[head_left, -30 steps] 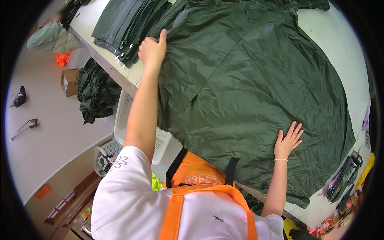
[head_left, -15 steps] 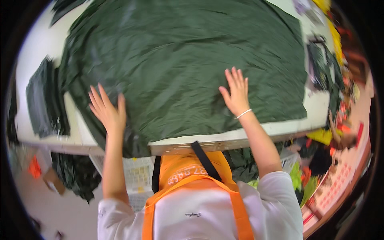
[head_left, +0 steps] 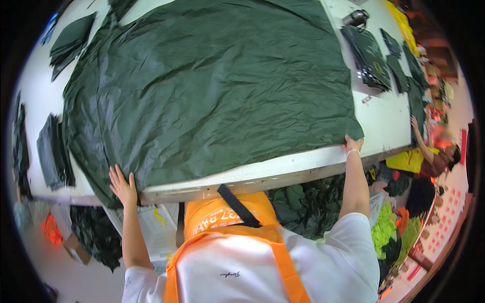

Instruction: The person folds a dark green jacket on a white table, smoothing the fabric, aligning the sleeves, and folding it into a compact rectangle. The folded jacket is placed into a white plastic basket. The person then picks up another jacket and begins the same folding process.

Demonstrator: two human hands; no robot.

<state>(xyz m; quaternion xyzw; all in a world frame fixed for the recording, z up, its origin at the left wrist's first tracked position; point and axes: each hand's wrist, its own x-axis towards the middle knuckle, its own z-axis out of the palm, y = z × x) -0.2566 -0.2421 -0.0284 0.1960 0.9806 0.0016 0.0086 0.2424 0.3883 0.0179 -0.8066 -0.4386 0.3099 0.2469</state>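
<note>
A large sheet of dark green, slightly shiny fabric [head_left: 217, 96] lies spread over the white table [head_left: 283, 164], wrinkled across its middle. My left hand [head_left: 123, 185] rests flat on its near left part, fingers apart, close to the table's front edge. At the near right corner of the fabric, my right hand [head_left: 353, 143] is closed on the corner, thumb and fingers pinching it. A pale bracelet circles my right wrist. The fabric's left side hangs a little over the table's front edge.
Folded dark green stacks lie left [head_left: 54, 154] and right [head_left: 368, 58] of the fabric, beside a dark bottle [head_left: 356, 18]. Below the table are white crates [head_left: 151, 227] and heaped green fabric [head_left: 303, 209]. A co-worker [head_left: 438, 159] is at the far right.
My right hand has moved right and nearer, from lying flat on the fabric to gripping its corner. My left hand has slid nearer the front edge. The view has shifted.
</note>
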